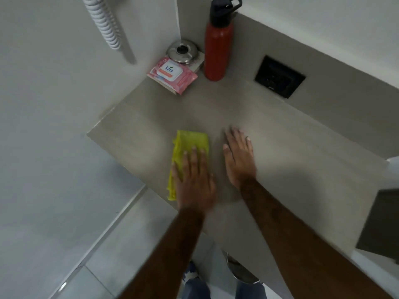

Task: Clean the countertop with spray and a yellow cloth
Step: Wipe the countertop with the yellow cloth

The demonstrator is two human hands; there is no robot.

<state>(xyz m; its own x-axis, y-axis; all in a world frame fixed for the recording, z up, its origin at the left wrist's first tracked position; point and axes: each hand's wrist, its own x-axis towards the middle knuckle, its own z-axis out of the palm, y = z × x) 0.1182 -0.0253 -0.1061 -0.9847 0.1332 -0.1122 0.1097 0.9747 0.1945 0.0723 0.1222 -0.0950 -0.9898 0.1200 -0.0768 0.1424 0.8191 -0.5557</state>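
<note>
Pressing my left hand [194, 180] flat, fingers spread, on the yellow cloth [187, 152] near the surface's [291, 160] front left edge, I'd keep even pressure and wipe in overlapping strokes. My right hand [238, 158] lies open and empty just beside it. No spray bottle shows. I'd steer clear of the wipes pack [171, 75] and red bottle [218, 50] at the back corner.

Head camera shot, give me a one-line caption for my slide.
Left hand pressing a yellow cloth flat on the countertop, right hand open beside it, red bottle in the corner.
</note>
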